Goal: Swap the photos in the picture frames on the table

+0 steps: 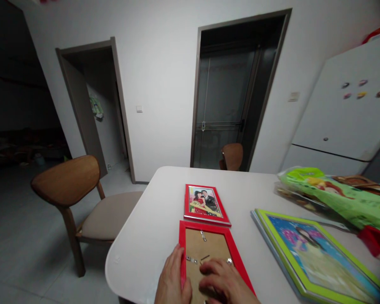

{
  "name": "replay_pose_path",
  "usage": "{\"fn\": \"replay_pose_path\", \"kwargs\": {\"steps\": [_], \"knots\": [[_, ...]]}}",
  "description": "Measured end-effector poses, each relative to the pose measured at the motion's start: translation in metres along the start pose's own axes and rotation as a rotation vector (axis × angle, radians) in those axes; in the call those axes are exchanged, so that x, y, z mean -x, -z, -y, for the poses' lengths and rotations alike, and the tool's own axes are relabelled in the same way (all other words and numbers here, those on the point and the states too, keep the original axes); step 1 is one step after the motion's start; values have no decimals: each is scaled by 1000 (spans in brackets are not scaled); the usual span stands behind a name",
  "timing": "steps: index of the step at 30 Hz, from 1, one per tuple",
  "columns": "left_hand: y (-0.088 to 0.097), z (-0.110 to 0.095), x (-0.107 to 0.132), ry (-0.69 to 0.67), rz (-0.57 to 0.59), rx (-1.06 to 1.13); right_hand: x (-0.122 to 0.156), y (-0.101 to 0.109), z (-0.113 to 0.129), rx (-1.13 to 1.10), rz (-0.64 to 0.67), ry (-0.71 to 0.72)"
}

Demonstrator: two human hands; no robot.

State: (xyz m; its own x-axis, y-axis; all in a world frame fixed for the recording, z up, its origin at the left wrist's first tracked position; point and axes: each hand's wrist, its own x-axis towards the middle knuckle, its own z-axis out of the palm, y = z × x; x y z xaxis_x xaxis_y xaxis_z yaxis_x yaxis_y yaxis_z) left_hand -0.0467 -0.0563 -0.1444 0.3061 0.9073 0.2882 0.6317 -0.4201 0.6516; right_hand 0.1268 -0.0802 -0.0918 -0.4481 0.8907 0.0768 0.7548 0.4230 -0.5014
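Observation:
A red picture frame lies face down at the table's near side, its brown backing board showing. Small metal clips sit around the board's edges. My left hand grips the frame's left border, thumb over the edge. Over the board, my right hand is closed, its fingers bent down onto the surface; what they pinch, if anything, is hidden. Just beyond lies a second red picture frame, face up with a photo of two people.
On the white table, green and silver picture frames are stacked at right. Behind them lies a green plastic package, with a red object nearby. A wooden chair stands left, another chair beyond the far edge.

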Motion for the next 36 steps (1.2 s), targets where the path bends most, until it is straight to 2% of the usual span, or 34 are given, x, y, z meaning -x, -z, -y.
{"fn": "replay_pose_path", "kwargs": {"steps": [4,7,11,15,20,24,28,30,33,36], "knots": [[-1,2,-1,-14,-5,7,-27,-5,15,-6,-207,-119],[-2,7,-2,-45,3,20,-46,-14,13,56,-290,-147],[-3,11,-1,-47,10,20,-52,-12,-7,102,-341,-201],[0,3,-2,-26,24,-9,-52,-2,-30,182,-377,-298],[5,-5,-4,17,44,-10,-57,1,-34,188,-363,-300],[6,-7,-3,46,42,30,-36,8,-25,154,-329,-265],[7,-13,-2,104,25,51,3,9,-17,90,-145,-278],[8,-16,-3,122,34,38,15,5,-15,82,-100,-318],[10,-19,-2,145,45,52,20,1,-15,39,-136,-354],[14,-22,-2,155,46,92,16,9,-13,8,-181,-358]]}}
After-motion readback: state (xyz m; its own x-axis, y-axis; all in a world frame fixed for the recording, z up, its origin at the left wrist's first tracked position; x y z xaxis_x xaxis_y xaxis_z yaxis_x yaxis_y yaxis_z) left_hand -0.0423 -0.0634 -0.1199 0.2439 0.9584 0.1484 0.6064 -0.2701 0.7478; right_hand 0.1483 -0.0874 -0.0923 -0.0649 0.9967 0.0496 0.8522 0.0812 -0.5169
